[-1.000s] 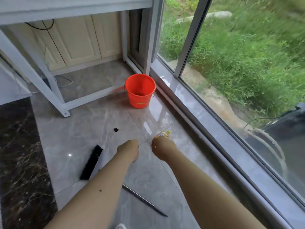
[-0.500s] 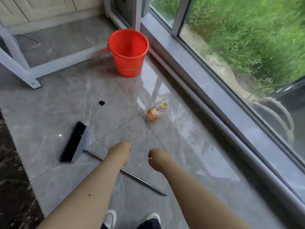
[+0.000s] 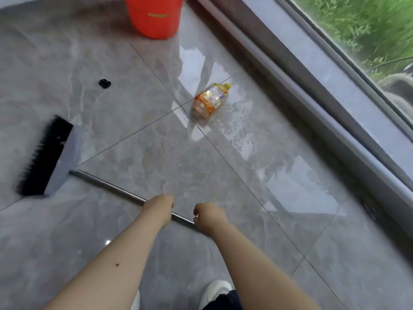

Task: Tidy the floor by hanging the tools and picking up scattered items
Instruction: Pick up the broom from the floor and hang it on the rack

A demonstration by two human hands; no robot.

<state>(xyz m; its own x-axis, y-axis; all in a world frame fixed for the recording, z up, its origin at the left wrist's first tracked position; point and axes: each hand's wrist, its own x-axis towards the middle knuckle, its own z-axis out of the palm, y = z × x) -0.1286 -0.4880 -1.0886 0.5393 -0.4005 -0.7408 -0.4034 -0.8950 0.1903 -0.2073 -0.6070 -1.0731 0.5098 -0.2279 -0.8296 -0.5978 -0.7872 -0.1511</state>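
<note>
A: What is shown, taken from largest to smallest?

B: A grey marbled tile floor point(image 3: 125, 90) is shown, bounded at the right by a window sill point(image 3: 335, 90). An orange bucket point(image 3: 154, 17) is seen at the top edge (only its lower part is in frame). A broom point(image 3: 48, 156) is laid flat at the left, its black bristles turned leftward and its metal handle point(image 3: 107, 183) run diagonally toward the lower right.

A: And the smaller items?

B: A plastic bottle point(image 3: 210, 101) with an orange label and yellow cap is laid on its side on a tile joint, between bucket and hands, well apart from both. A small black object point(image 3: 104, 83) is found on the floor left of it, too small to identify.

A: How are the hands held?

B: The left hand point(image 3: 159, 205) and right hand point(image 3: 206, 217) are both curled into loose fists over the handle; whether it is actually gripped cannot be told. White shoes point(image 3: 215, 288) are partly seen below.
</note>
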